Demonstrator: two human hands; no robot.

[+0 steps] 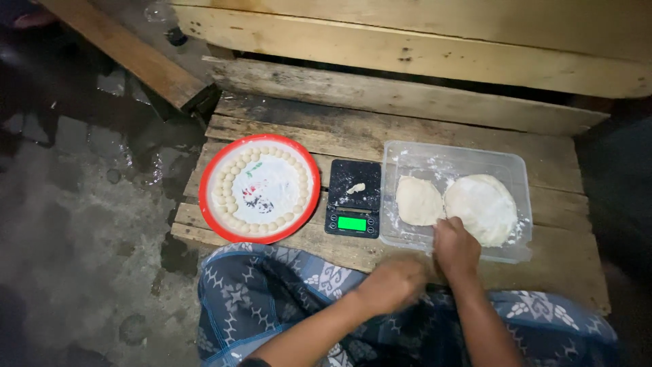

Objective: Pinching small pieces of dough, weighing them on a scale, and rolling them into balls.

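Nearest: patterned blue cloth (272, 299) over the lap, soft and creased. Left hand (394, 282), just before the desk (353, 132) edge, fingers curled inward, blurred; whether its grip pinches anything cannot be told. Right hand (454, 248), fingers bent down over the near wall of the tub (519, 177), tips touching or just beside the dough (483, 207); whether they pinch a piece is hidden. Tub: clear plastic, rectangular, floured inside, holding two pale, rounded, matte dough lumps, the smaller lump (418, 200) to the left, touching the larger. Scale (353, 198): small, black, flat, green display lit, one small dough scrap (356, 188) on its pan; stands between tub and tray. Tray (212, 178): round, red rim, white printed centre, with small dough balls (231, 204) lined round the edge in an almost closed ring, doubled at the left. Judged state: many portions done, two lumps left to divide. Desk: rough weathered planks, gaps between. Farther: pale wooden boards (407, 47); wet concrete floor (68, 204) at left.
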